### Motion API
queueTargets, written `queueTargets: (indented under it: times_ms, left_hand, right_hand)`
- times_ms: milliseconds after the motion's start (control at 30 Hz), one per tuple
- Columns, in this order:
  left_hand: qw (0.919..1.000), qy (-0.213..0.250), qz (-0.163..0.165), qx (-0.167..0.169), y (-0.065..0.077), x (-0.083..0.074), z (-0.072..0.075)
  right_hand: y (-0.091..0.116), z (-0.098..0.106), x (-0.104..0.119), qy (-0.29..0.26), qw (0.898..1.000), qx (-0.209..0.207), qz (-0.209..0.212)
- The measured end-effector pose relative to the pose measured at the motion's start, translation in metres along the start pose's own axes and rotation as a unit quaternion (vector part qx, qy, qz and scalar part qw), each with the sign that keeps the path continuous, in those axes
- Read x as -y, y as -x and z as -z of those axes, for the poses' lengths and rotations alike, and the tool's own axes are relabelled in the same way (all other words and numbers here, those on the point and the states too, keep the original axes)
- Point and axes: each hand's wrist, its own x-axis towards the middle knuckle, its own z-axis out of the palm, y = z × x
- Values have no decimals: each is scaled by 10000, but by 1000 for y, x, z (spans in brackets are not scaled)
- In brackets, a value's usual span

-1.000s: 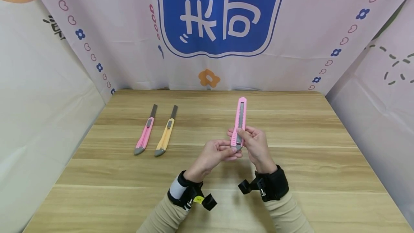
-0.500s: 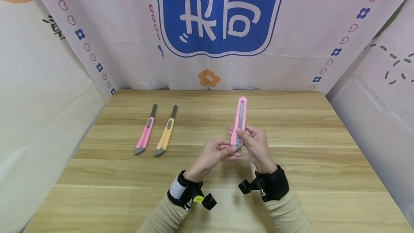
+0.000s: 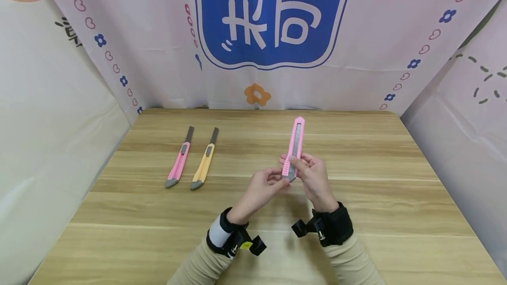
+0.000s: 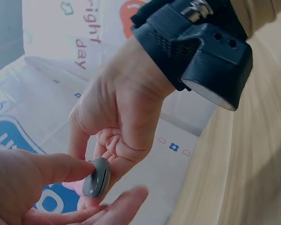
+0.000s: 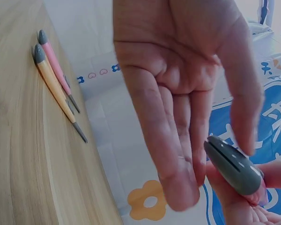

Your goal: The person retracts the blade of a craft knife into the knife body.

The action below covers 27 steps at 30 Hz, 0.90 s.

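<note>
In the head view a pink utility knife [image 3: 299, 137] is held up tilted above the table, its grey blade showing inside the slot and none past the pink tip. My right hand [image 3: 315, 179] grips it, thumb on the lower body. Near the knife's grey end cap [image 5: 234, 166] is my left hand [image 3: 259, 192]; in the left wrist view its thumb touches the cap. The right wrist view shows the left fingers straight and apart from the cap. To the left lie another pink utility knife [image 3: 180, 162] and a yellow utility knife [image 3: 203, 164], blades extended.
The wood-grain table [image 3: 158, 232] ends at a hanging cloth [image 3: 166, 69] with a blue printed badge. Pale sheets [image 3: 51, 113] close off both sides. Each wrist wears a black strap with a small camera.
The held knife's tip has leaned slightly to the right. My left fingers have drawn back a little beneath the end cap. The two knives on the table stay put.
</note>
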Motion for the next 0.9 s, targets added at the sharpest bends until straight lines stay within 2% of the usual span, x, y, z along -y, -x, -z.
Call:
queueTargets:
  times_ms: [133, 233, 467, 600, 900]
  left_hand:
    - [9935, -792, -486, -652, 3, -1, -3]
    - [9856, -1078, -787, -1034, 6, -1, -6]
    - [9570, -1930, -1352, -1693, 7, -2, -10]
    - [9450, -2301, -1397, -1857, 7, -2, -11]
    - [9334, -2652, -1260, -2064, 7, 0, -12]
  right_hand:
    - [0, -2, -2, -86, 9997, -158, 147]
    - [0, -4, -4, -77, 9994, -305, 173]
    - [0, -13, -8, 185, 9987, -459, 91]
    - [1, -18, -11, 231, 9984, -508, 53]
    - [4, -27, -16, 490, 9964, -682, 68]
